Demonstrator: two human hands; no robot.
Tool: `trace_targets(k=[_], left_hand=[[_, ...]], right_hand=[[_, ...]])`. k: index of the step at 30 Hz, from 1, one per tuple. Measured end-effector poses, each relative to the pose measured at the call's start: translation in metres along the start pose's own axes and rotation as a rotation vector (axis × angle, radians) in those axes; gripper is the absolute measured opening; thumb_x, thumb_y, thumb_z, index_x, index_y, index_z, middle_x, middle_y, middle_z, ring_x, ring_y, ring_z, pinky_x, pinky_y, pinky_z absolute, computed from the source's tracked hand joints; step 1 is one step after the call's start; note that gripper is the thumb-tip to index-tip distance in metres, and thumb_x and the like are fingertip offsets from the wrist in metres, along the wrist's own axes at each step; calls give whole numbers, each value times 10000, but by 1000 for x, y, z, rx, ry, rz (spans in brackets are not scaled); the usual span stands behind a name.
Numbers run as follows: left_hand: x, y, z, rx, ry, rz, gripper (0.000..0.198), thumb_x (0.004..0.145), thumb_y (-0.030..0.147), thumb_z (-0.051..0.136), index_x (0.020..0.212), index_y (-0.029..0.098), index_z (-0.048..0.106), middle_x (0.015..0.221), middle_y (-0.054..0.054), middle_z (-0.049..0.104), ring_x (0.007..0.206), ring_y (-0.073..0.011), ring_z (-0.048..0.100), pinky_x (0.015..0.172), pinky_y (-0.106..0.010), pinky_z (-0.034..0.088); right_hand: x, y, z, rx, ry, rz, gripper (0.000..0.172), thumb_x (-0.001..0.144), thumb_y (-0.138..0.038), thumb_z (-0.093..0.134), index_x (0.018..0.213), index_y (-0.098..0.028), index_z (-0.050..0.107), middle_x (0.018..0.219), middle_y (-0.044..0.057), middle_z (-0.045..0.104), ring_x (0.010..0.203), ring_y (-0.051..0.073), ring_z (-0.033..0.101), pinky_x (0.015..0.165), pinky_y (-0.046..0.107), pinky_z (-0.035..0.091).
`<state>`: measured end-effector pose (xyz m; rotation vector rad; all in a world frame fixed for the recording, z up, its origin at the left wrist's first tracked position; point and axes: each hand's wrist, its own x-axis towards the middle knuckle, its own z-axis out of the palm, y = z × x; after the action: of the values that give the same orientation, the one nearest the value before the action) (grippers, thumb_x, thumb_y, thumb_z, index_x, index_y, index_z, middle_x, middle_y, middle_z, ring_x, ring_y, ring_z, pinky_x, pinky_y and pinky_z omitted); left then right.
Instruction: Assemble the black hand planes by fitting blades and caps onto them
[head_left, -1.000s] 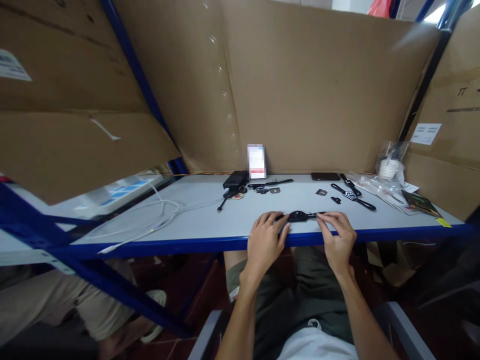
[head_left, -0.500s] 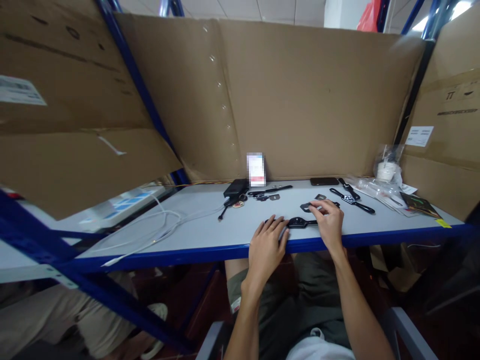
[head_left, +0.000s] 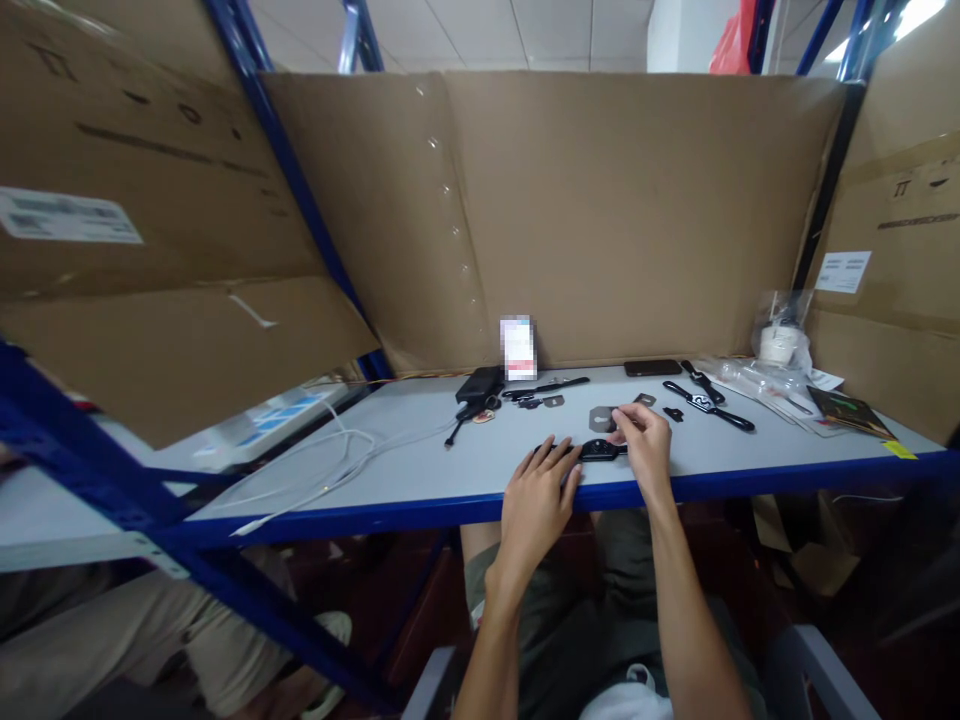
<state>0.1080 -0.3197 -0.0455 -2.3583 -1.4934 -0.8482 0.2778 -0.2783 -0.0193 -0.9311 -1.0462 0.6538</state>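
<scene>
My left hand (head_left: 541, 492) lies flat with fingers apart over one handle of a black spokeshave (head_left: 600, 450) near the table's front edge. My right hand (head_left: 647, 450) pinches a dark flat spokeshave blade (head_left: 601, 418), with cut corners and a light slot, just above and behind the tool's body. The right-hand handle is mostly hidden by this hand. Behind my fingers lies another small dark plate (head_left: 643, 400); to its right is a small black part (head_left: 673, 413). A second spokeshave (head_left: 703, 402) rests farther right, its middle marked in white.
A lit phone (head_left: 518, 350) stands against the cardboard, beside a black box (head_left: 480, 384), keys and cable. White cables (head_left: 352, 455) lie left. A dark phone (head_left: 652, 368), another black tool (head_left: 703, 382), plastic bags (head_left: 750, 385) and a cup (head_left: 777, 345) are right.
My right hand has moved left with the blade, which now shows more of its face. The small black part behind that hand has come into view. My left hand stays on the handle.
</scene>
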Motion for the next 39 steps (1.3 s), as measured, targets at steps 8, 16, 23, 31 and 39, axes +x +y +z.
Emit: trace_targets(k=[8,16,23,31,39], left_hand=[[0,1,0,-19,24,-19,349,1060,285,498,1354,241,681,1400,-40,683,1362,-291,568,1114,-474,493],[0,1,-1,-23,5,-20,346,1062,286,502,1361,246,671,1416,-38,673,1374,-285,556,1122,-469,478],[-1,0,1,-33,24,-13,339,1064,293,503,1356,254,670,1407,-42,678,1358,-277,570,1109,-463,486],[0,0,0,-40,12,-8,343,1059,282,506,1362,249,663,1414,-40,673,1362,-274,567,1116,-455,476],[2,2,-2,-32,-56,-17,374,1067,273,483,1416,274,617,1486,-41,615,1455,-272,488,1175,-481,426]], right_hand=[[-14,0,-6,-49,-20,-54,260,839,-446,666,842,-190,707,753,43,736,656,233,739,706,346,615],[-1,15,-10,-223,-117,-61,372,718,-209,631,1067,-167,752,960,77,765,765,222,721,782,359,583],[-3,18,-9,-443,-119,-214,475,761,-119,524,1157,-184,777,1022,100,752,841,237,691,903,406,541],[2,20,-11,-267,-73,-116,243,791,-248,605,961,-183,767,944,82,756,866,249,702,843,374,548],[-6,6,-5,-649,-84,-228,227,815,-150,622,989,-240,736,875,48,742,916,254,673,896,368,468]])
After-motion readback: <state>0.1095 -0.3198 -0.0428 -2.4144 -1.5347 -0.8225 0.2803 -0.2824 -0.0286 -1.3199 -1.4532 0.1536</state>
